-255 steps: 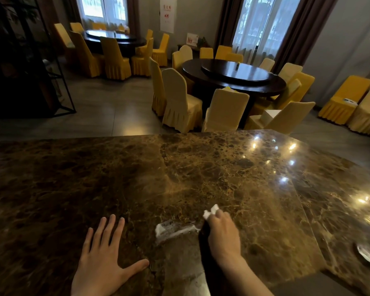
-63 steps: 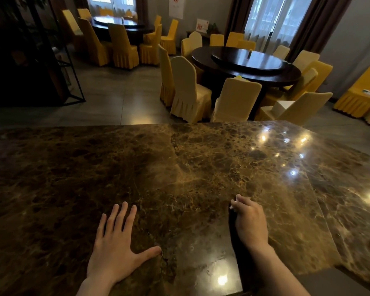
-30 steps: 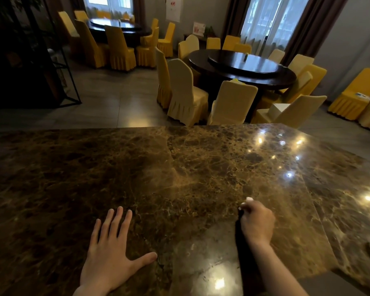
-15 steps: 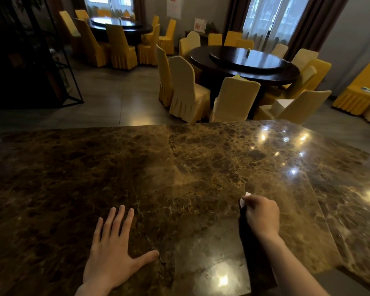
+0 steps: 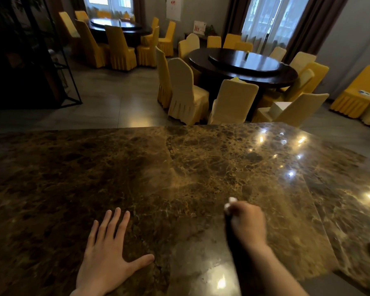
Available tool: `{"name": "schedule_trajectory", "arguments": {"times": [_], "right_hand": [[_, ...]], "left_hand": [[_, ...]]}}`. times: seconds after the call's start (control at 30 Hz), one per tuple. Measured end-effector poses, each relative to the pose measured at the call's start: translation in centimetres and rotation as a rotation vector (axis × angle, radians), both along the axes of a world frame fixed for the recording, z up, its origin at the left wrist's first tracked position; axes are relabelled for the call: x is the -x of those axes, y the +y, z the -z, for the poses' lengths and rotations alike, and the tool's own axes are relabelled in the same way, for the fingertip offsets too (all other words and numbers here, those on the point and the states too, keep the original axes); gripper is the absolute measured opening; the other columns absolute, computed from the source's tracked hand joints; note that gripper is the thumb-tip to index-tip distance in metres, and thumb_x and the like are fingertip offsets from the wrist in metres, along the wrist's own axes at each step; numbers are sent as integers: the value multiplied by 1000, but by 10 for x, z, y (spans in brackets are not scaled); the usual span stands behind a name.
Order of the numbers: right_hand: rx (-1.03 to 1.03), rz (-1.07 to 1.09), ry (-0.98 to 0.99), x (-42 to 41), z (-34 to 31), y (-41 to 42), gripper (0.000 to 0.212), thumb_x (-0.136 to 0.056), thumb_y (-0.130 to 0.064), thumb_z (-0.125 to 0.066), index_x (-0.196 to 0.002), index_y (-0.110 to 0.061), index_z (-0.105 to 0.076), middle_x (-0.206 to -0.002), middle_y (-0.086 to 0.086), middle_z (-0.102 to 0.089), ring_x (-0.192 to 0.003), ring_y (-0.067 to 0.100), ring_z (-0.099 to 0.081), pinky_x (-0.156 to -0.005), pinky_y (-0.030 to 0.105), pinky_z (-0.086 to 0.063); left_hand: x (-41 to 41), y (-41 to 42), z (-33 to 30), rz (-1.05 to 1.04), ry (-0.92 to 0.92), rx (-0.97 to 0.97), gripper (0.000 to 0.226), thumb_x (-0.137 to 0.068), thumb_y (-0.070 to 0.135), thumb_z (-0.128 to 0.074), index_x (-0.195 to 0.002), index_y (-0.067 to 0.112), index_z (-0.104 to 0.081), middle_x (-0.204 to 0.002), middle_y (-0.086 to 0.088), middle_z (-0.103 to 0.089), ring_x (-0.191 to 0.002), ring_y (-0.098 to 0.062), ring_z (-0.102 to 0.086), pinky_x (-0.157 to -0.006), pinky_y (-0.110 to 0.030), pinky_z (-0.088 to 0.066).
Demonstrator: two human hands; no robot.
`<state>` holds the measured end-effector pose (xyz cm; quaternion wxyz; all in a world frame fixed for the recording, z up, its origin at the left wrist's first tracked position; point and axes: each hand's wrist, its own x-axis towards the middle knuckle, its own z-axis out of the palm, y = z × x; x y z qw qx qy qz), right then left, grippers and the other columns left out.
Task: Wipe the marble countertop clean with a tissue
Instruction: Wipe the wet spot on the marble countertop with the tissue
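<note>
The left hand (image 5: 107, 257) lies flat on the marble countertop (image 5: 137, 178), palm down. It is fully open: the four fingers are stretched forward and a little apart, the thumb points to the right. It holds nothing, it only presses on the stone.

The right hand (image 5: 247, 221) is closed into a loose fist and rests on the countertop, to the right of the left hand and a little farther forward. It is blurred. The fingers are curled around a white tissue (image 5: 230, 202); only a small crumpled part of it shows at the front of the fist, touching the marble. The rest of the tissue is hidden inside the hand.

The countertop is brown with light veins and it shines with several lamp reflections on the right side. Behind it stands a round dark table (image 5: 244, 65) with yellow covered chairs (image 5: 186, 92) around it.
</note>
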<state>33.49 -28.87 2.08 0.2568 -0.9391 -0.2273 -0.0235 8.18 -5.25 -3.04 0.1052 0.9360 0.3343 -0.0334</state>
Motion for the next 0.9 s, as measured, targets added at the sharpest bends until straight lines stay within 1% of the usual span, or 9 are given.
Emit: {"name": "schedule_trajectory", "arguments": {"times": [0.13, 0.23, 0.37, 0.43, 0.5, 0.6, 0.67, 0.83, 0.9], "right_hand": [[-52, 189, 3, 0, 1, 7, 20, -79, 3, -71, -78, -15, -79, -78, 7, -78, -73, 27, -71, -66, 28, -52], [-52, -128, 1, 76, 20, 64, 21, -86, -3, -69, -72, -19, -71, -74, -6, -70, -69, 8, -53, -61, 12, -34], [-29, -604, 38, 126, 30, 82, 11, -88, -19, -65, -79, -26, -67, -81, -11, -69, -81, 6, -54, -71, 18, -42], [-113, -491, 4, 95, 23, 56, 18, -94, -24, -64, -76, -24, -66, -73, -12, -69, -73, 1, -58, -70, 13, -40], [-121, -190, -20, 46, 17, 22, 22, -92, -21, -68, -70, -19, -66, -66, -10, -70, -68, 0, -64, -66, 23, -50], [-66, 150, 19, -4, 9, -11, 17, -77, 0, -73, -67, -15, -71, -73, 3, -77, -76, 27, -72, -63, 33, -54], [-45, 180, -13, 11, 13, 11, 23, -72, 7, -69, -63, -14, -68, -65, 3, -71, -66, 27, -66, -58, 31, -47], [-56, -453, -24, 125, 33, 77, 18, -79, -11, -69, -68, -22, -63, -71, -9, -65, -74, 9, -52, -64, 21, -40], [-117, -492, -17, 107, 31, 61, 15, -84, -18, -70, -71, -22, -64, -71, -9, -68, -72, 7, -56, -62, 23, -43]], "left_hand": [[-2, -1, -2, 3, 31, -10, 136, -50, 114, -5, -152, 31, 30, -165, 4, 32, -150, -17, 35, -128, -50, 14], [-2, 0, -2, 6, 42, -7, 136, -50, 114, -4, -153, 31, 30, -165, 4, 33, -149, -17, 36, -128, -50, 14], [0, 2, -2, 22, 53, -18, 136, -49, 114, -1, -151, 31, 32, -166, 3, 32, -150, -17, 33, -129, -50, 12], [1, 0, -2, 18, 39, -5, 135, -51, 114, -5, -152, 32, 31, -166, 5, 31, -150, -16, 34, -129, -50, 12], [1, -1, -3, 15, 13, 5, 135, -51, 114, -9, -153, 33, 28, -166, 6, 29, -150, -15, 33, -128, -49, 13], [0, 1, -3, 9, 13, 10, 136, -50, 115, -10, -153, 33, 27, -166, 6, 29, -150, -16, 33, -128, -50, 14], [-1, -1, -3, 11, 31, 10, 136, -50, 115, -8, -152, 33, 29, -165, 6, 31, -150, -16, 34, -128, -50, 15], [1, 2, -3, 23, 50, -2, 136, -50, 114, -6, -152, 31, 31, -166, 5, 32, -150, -17, 34, -128, -50, 14], [0, 3, -3, 18, 28, -1, 137, -50, 114, -6, -153, 32, 29, -166, 5, 31, -150, -17, 34, -128, -50, 14]]}}
